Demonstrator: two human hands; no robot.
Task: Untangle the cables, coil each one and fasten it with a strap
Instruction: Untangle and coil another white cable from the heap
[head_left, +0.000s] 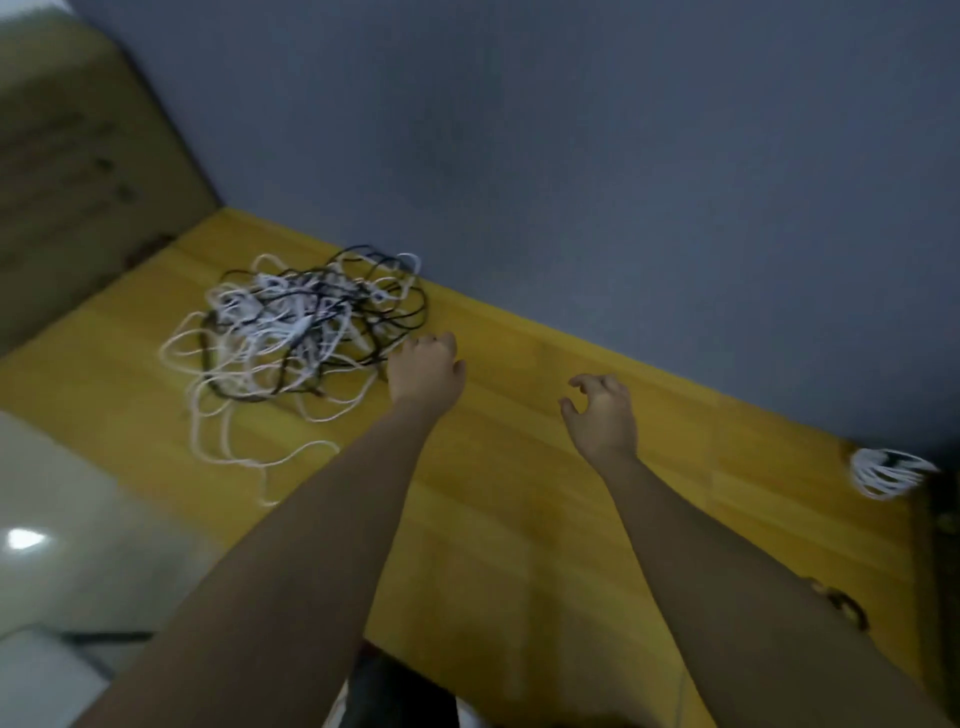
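Cables (296, 332) mostly lie tangled at the tabletop's (519, 493) far left, one white bundle (883, 473) apparently coiled far right, while left hand (426, 371) and right hand (602, 410) hover loosely curled, holding nothing.

- The table (519, 467) running across the middle of the frame reads as yellow wood, boards with a faint grain, smooth with a low satin sheen.
- The tangle of cables (301, 332), upper left of centre, looks plastic-sheathed: white strands slightly glossy, black ones duller.
- The coiled white cable (883, 475) at the right edge looks like the same smooth plastic.
- The wall (623, 156) behind is grey and matt.
- The floor (62, 519), lower left, is glossy, with a bright reflection.
- The olive panel (67, 156), upper left, looks matt; material unclear through the blur.
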